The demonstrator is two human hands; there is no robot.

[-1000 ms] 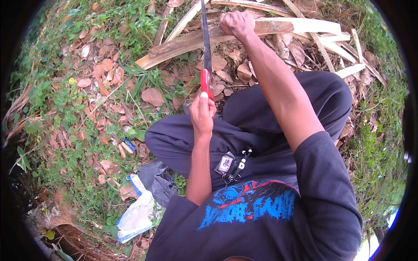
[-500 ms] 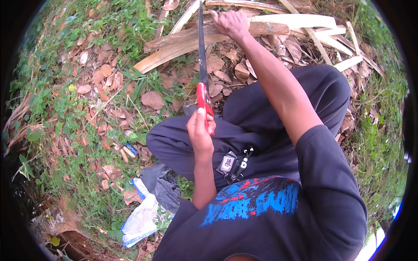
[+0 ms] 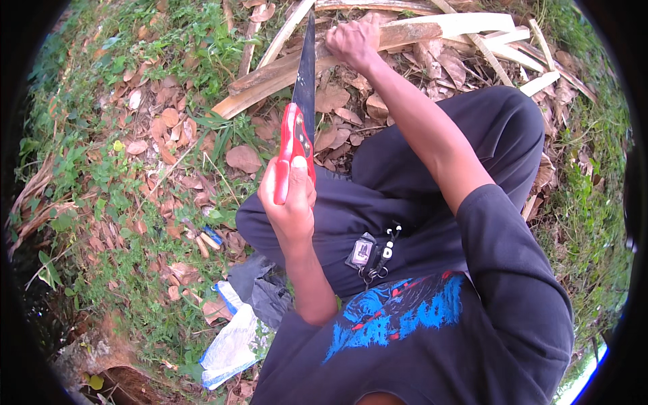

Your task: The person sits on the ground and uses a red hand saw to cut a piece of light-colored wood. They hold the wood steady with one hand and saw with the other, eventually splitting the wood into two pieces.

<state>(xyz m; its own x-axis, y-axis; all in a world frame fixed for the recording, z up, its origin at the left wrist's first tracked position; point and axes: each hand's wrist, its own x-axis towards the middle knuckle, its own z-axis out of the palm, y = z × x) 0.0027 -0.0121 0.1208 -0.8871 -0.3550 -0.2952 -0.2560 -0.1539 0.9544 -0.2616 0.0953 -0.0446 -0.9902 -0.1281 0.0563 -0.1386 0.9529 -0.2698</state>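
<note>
Leafy ground [image 3: 152, 216] is carrying the wood: long wood pc [image 3: 412, 32] is lying nr its far edge in view, smaller pale pcs [image 3: 540, 84] lying by the wood's rt end. Red-handled bladed tool [image 3: 291, 131] is pointing twd that edge, blade crossing in front of wood; can't tell if touching. R hand [image 3: 354, 44] is clasping wood, fingers curled; L hand [image 3: 290, 206] is gripping tool's handle.
</note>
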